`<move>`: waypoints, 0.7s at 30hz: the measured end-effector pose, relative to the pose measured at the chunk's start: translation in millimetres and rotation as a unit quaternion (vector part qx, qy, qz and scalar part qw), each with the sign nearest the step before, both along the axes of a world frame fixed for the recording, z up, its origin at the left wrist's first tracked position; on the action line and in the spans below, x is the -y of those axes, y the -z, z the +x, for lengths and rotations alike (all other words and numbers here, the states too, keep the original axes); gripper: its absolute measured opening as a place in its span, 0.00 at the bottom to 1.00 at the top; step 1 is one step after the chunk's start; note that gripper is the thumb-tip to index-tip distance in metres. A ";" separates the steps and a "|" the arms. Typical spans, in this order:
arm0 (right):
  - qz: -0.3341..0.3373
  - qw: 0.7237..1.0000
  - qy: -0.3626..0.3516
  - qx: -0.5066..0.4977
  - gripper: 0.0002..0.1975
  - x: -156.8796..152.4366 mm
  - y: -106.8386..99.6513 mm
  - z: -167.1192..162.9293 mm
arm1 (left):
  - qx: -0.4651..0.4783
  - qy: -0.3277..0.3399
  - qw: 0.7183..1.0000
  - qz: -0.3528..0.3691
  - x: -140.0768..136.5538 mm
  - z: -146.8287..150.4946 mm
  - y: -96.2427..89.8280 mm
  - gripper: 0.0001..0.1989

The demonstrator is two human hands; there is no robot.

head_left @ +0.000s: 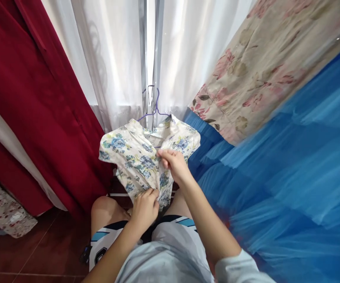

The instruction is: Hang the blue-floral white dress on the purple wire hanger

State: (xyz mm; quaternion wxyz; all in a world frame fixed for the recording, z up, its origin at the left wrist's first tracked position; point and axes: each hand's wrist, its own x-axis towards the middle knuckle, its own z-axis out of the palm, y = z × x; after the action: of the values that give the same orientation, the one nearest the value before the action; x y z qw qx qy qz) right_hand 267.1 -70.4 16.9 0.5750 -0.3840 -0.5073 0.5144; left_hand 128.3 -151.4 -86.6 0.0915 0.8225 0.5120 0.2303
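Observation:
A white short-sleeved shirt [137, 157] with blue and green flowers hangs in front of me on a purple wire hanger [157, 103]. Its collar is spread and its front edges meet down the middle. My right hand [174, 163] pinches the front edge of the shirt just below the neck opening. Lower down, my left hand [145, 206] has its fingers curled on the same front edge, gripping the cloth. The bottom of the shirt drops between my knees and is partly hidden by my left hand.
White sheer curtains [114, 59] and a grey metal frame [144, 47] stand behind the hanger. Dark red curtains [49, 90] hang at left. A floral cloth [246, 78] and layered blue tulle [290, 177] fill the right side. Reddish floor tiles [49, 247] show at lower left.

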 end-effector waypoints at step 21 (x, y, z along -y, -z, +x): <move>0.183 0.981 0.037 0.050 0.20 -20.3 -54.5 -6.1 | 0.093 0.063 0.957 0.269 -103.8 -14.2 -197.3 0.14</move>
State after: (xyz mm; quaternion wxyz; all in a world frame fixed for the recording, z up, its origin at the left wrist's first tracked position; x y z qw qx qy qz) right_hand 261.0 -50.1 71.4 0.6278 -0.3160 -0.6065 0.3718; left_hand 114.1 -47.6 110.7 -0.0715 0.8223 0.3671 0.4289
